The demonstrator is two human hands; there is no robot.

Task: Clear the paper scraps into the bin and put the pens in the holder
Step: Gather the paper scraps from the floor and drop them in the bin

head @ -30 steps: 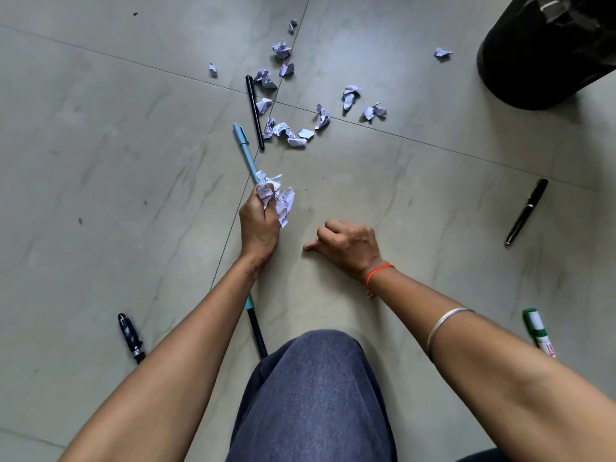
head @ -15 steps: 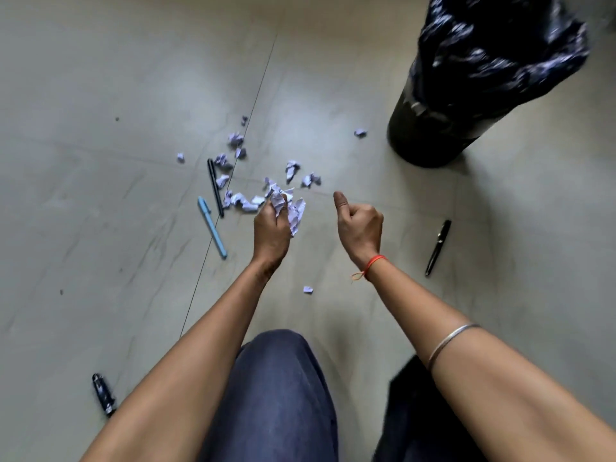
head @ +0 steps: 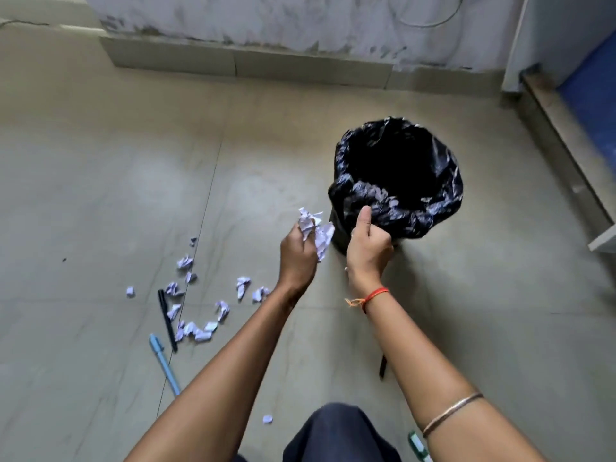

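Observation:
My left hand [head: 296,258] is closed on a bunch of crumpled white paper scraps [head: 315,230], held in the air just left of the bin. The bin [head: 396,211] is black with a black liner, open at the top. My right hand [head: 366,245] is a fist with the thumb up, in front of the bin's near rim; I cannot see anything in it. Several paper scraps [head: 196,328] lie on the floor at the left. Beside them lie a black pen [head: 166,318] and a light blue pen [head: 165,368].
One small scrap [head: 267,419] lies near my knee. A black pen [head: 383,365] shows partly behind my right forearm, and a green-and-white marker [head: 418,445] lies at the bottom edge. A wall with a skirting runs along the back; a white door frame [head: 566,155] stands at the right.
Both hands rose from the floor and moved toward the bin, the left still holding the scraps. My view lifted, so the bin's open top and the back wall now show.

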